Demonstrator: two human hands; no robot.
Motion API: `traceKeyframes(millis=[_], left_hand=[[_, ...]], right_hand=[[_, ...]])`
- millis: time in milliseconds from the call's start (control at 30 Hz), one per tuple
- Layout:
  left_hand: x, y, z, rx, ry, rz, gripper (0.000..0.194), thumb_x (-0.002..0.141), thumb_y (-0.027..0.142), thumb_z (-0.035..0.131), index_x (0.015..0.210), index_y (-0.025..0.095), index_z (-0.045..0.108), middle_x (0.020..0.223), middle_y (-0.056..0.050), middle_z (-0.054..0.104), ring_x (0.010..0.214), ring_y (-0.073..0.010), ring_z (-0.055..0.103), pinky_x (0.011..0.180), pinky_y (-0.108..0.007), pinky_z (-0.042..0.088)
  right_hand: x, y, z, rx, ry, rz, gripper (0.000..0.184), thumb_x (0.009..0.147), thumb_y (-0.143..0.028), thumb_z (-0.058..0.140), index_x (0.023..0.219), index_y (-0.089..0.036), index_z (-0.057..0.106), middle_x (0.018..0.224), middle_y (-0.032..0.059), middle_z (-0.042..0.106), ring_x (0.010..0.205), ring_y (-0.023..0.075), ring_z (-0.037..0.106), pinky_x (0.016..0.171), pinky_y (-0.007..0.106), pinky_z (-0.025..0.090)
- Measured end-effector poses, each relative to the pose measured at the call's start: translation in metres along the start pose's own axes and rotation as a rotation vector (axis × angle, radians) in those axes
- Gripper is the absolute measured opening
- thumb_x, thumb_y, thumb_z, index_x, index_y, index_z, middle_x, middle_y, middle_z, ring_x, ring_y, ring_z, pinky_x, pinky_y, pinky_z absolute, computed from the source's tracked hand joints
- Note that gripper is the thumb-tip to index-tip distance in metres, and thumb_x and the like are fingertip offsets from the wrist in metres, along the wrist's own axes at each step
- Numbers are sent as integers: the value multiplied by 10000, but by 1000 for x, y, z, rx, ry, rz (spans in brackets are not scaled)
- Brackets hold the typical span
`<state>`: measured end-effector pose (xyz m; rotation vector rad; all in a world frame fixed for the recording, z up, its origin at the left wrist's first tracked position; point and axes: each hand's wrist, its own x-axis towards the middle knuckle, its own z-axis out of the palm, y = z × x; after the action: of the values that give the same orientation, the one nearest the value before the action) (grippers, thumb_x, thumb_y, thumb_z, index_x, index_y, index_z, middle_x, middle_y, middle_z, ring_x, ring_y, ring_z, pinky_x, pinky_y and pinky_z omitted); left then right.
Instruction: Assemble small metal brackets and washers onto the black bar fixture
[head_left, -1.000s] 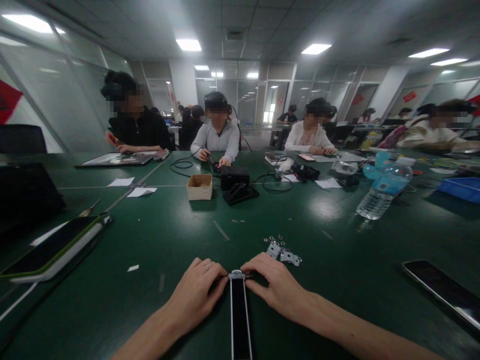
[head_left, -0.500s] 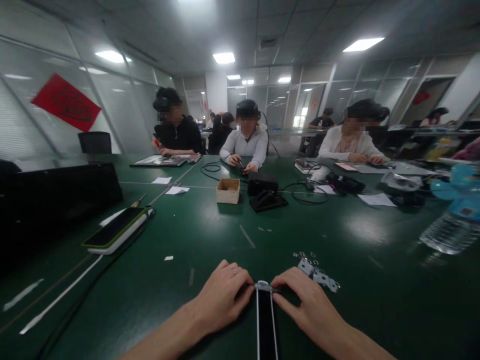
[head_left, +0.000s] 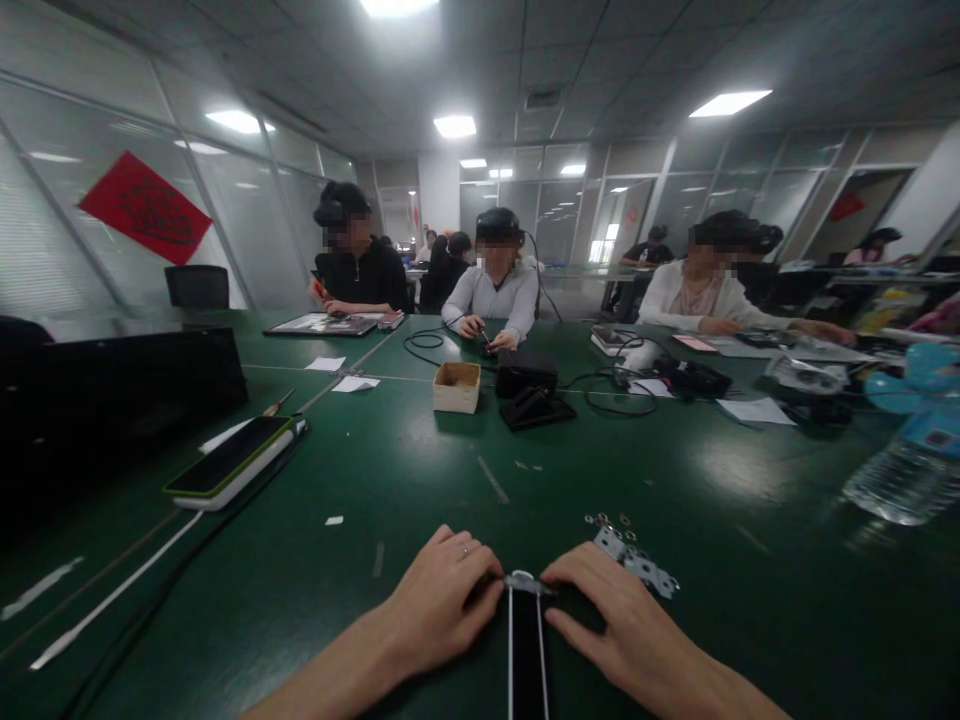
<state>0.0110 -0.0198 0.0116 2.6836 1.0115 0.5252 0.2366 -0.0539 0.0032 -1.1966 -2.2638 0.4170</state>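
Observation:
A long black strip with white edges [head_left: 528, 650] runs from the bottom of the view up between my hands. Across its far end lies a small grey metal bracket [head_left: 523, 583]. My left hand [head_left: 446, 590] has its fingertips pinched at the bracket's left end. My right hand [head_left: 611, 610] curls around the right end, index fingertip at the metal and thumb a little lower beside the strip. Just beyond the right hand are several flat metal plates with holes [head_left: 637, 564] and small metal rings [head_left: 625, 521], partly covered by its knuckles.
A phone with a green edge [head_left: 234, 455] lies on a white block at left, near a black screen [head_left: 127, 385]. Farther off stand a small open box [head_left: 457, 388] and a black case [head_left: 526, 372]. A water bottle [head_left: 904, 470] is at right. Several people sit across the green table [head_left: 420, 470].
My right thumb has moved slightly down and away from the bracket. The view has tilted up a little. Across the table at right, a person's arm has reached out sideways.

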Motion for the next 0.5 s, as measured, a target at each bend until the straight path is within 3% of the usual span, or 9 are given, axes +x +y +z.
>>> traceKeyframes(millis=[100, 200, 333, 500], left_hand=[[0, 1, -2, -5, 0, 0, 91, 879, 188, 460, 878, 192, 551, 784, -14, 630, 738, -171, 555, 701, -309, 327], [1, 1, -3, -11, -4, -5, 100, 865, 177, 455, 868, 191, 554, 781, -17, 624, 727, -169, 549, 689, -304, 328], [2, 1, -4, -35, -4, 9, 135, 846, 151, 431, 866, 189, 559, 799, -27, 625, 731, -170, 546, 682, -301, 336], [2, -2, -2, -47, 40, 47, 196, 852, 132, 368, 879, 197, 551, 791, -27, 622, 716, -175, 543, 674, -310, 343]], right_hand=[[-2, 5, -16, -72, -6, -141, 240, 799, -123, 577, 1029, -181, 610, 963, 73, 650, 884, 192, 603, 775, 328, 520], [-3, 19, -36, -154, 88, -210, 210, 843, -164, 534, 1036, -181, 614, 961, 84, 651, 884, 190, 605, 777, 329, 519], [-6, 48, -68, -233, 216, -128, 173, 874, -210, 484, 959, -183, 632, 883, 77, 656, 806, 179, 609, 708, 312, 514], [-16, 80, -97, -374, 222, 61, 187, 844, -232, 445, 794, -174, 615, 716, 63, 596, 662, 174, 556, 616, 317, 469]])
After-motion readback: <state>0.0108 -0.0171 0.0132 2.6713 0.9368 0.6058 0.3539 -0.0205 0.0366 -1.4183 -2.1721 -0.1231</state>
